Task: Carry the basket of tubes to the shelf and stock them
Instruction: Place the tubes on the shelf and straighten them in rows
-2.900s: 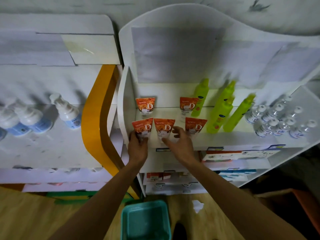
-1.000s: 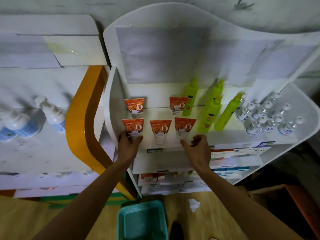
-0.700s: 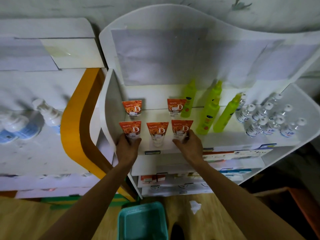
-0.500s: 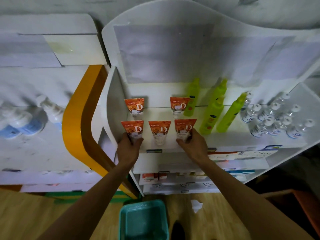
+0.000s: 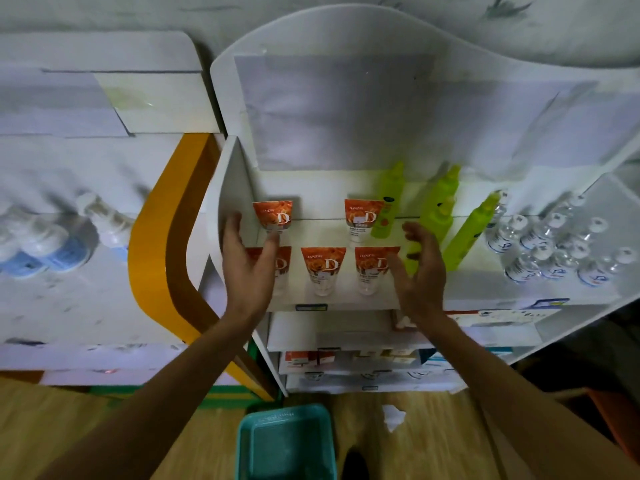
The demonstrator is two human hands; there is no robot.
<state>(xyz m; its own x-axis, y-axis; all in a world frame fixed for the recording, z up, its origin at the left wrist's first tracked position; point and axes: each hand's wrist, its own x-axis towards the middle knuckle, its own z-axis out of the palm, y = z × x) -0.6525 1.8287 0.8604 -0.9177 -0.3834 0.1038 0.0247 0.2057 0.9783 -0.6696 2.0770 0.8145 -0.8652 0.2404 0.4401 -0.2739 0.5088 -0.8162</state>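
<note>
Tubes (image 5: 323,268) stand cap-down on the white shelf (image 5: 346,301) at frame centre — three in front, two behind. Left hand (image 5: 251,268) and right hand (image 5: 420,271) hover spread wide, holding nothing — teal basket (image 5: 285,445) sits on the floor, bottom centre.

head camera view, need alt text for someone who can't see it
Two open hands, left hand and right hand, hover empty in front of a white shelf where five orange tubes stand cap-down, three in front and two behind. Green bottles and small clear bottles stand to the right, and a teal basket sits on the wooden floor below.
</note>
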